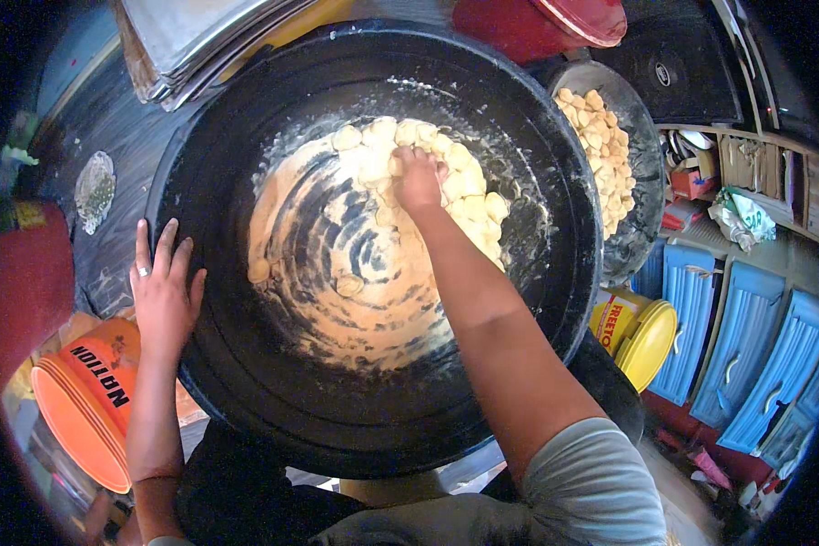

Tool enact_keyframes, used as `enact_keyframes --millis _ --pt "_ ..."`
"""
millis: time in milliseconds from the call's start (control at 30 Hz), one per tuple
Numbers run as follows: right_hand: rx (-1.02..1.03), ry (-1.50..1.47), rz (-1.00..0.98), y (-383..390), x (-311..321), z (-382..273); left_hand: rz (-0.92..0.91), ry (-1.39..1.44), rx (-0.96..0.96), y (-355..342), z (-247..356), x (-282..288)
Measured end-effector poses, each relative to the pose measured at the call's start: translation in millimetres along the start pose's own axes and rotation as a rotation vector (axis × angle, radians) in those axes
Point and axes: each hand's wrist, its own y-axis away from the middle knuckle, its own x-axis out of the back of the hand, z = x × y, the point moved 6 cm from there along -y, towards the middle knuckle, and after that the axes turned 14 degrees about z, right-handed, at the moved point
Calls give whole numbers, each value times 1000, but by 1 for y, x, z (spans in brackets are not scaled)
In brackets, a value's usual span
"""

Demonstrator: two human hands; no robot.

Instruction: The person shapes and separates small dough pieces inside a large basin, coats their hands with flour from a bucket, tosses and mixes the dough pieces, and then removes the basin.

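Note:
A wide black basin (237, 364) fills the middle of the view, its floor coated with pale flour (373, 332) in swirled streaks. Small pale dough pieces (471, 207) are heaped along its far and right side, and a few lie apart on the flour. Among the heap, my right hand (419, 177) has its fingers curled round a dough piece; part of the grip is hidden. My left hand (166, 282), with a ring on one finger, lies on the basin's left rim, fingers spread and stretched out.
Beyond the right rim, a dark round pan (642, 191) holds many darker dough pieces. Metal trays (200, 41) are stacked at the far left, a red tub (537, 27) stands behind. Orange (82, 400) and yellow (646, 341) buckets flank the basin. Blue drawers (737, 337) stand right.

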Motion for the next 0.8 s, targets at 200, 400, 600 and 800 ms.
enact_keyframes --millis 200,400,600,800 --pt "211 -406 -461 80 7 -62 -42 -13 21 6 -8 -1" --pt "29 56 91 40 7 32 22 -8 -10 1 -4 6" --pt "-40 -210 -52 61 4 29 -12 -7 19 3 -4 3" --pt "-135 -322 -220 62 12 13 15 -5 1 2 -4 5"
